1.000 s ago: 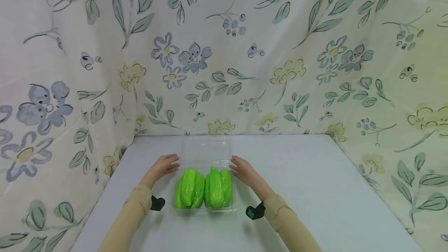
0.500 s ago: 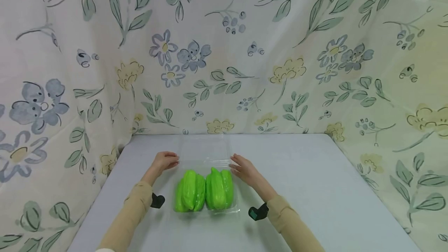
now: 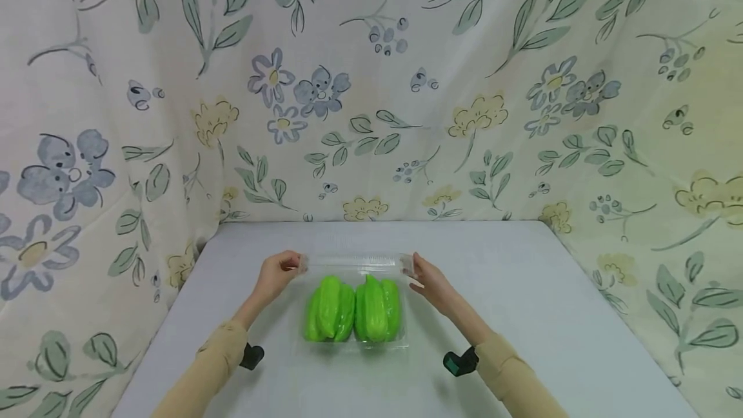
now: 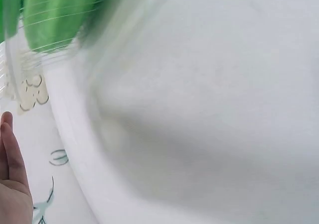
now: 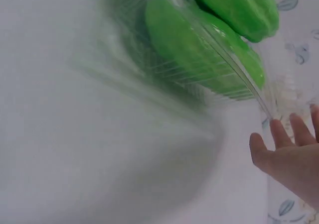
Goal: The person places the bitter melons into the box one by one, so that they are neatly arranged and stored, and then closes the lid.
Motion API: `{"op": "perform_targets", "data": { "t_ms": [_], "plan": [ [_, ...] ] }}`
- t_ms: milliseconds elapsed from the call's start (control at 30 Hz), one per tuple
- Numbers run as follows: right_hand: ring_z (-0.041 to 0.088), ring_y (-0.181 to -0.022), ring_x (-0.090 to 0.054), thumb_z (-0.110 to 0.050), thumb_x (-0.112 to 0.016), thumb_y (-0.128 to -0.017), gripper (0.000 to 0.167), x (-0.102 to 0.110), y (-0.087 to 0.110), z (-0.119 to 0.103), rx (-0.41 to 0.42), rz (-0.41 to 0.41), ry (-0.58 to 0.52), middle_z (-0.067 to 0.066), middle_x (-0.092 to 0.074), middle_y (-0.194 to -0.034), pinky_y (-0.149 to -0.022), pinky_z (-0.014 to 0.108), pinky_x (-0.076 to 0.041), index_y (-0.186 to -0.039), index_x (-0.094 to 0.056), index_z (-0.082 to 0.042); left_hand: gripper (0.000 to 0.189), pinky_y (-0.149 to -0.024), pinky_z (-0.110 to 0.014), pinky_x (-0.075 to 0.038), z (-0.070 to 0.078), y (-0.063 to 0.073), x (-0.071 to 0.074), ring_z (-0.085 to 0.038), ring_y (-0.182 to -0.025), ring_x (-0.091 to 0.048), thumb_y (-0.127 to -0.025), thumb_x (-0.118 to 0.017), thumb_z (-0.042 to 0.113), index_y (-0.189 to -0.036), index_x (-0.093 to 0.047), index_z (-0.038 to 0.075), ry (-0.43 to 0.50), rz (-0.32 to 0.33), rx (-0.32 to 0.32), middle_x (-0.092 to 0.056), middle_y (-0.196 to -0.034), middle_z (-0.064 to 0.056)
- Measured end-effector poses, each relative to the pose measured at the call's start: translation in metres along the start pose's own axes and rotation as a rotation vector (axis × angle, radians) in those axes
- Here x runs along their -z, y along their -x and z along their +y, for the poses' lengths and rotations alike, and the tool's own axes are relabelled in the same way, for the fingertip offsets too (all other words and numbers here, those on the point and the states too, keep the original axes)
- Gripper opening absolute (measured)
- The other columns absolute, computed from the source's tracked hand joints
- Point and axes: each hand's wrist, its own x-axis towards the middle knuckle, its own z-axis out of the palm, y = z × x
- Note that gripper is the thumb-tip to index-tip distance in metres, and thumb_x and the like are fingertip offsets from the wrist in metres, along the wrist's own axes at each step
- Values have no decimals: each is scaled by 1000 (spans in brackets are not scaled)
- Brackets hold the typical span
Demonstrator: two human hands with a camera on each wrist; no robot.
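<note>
Two bright green, ribbed fruits, which look like star fruits (image 3: 329, 308) (image 3: 376, 309), lie side by side in a clear plastic clamshell box (image 3: 356, 345). Its transparent lid (image 3: 354, 263) stands raised at the far side. At the lid's left corner is my left hand (image 3: 278, 276), fingertips right at the edge. My right hand (image 3: 435, 286) has its fingers at the opposite corner, thumb apart below. Extended fingers of the right hand (image 5: 294, 159) reach the clear edge in the right wrist view. Part of the left hand (image 4: 12, 176) appears at the left wrist view's border, fingers straight.
The box sits on a white table (image 3: 511, 315). A floral cloth (image 3: 371, 82) hangs behind the table and along both sides. Dark wrist cameras (image 3: 252, 357) (image 3: 461, 362) are worn beneath both sleeves.
The lid, lying back flat beyond the box before, is now tilted up toward me. Both hands have moved to its corners, the right one going rightward. The box has shifted slightly right.
</note>
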Motion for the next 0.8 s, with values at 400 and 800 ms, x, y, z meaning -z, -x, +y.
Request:
{"op": "perform_targets", "data": {
  "t_ms": [400, 800],
  "plan": [
    [39, -139, -31, -45, -42, -99, 57, -8, 30, 28, 82, 121, 159, 15, -34, -152, -112, 65, -27, -144, -39, -10, 15, -77, -16, -57, -4, 31, 3, -34, -104, -64, -89, -62, 0, -100, -71, 1, 18, -141, -67, -67, -115, -20],
    [42, -138, -30, -43, -49, -97, 58, -17, 37, 38, 60, 126, 162, 22, -28, -152, -106, 66, -35, -147, -34, -17, 58, -102, -38, -51, 18, 52, 31, -40, -128, -46, -100, -47, 25, -142, -29, -10, 331, -537, 312, -35, -145, -31]
  ]
}}
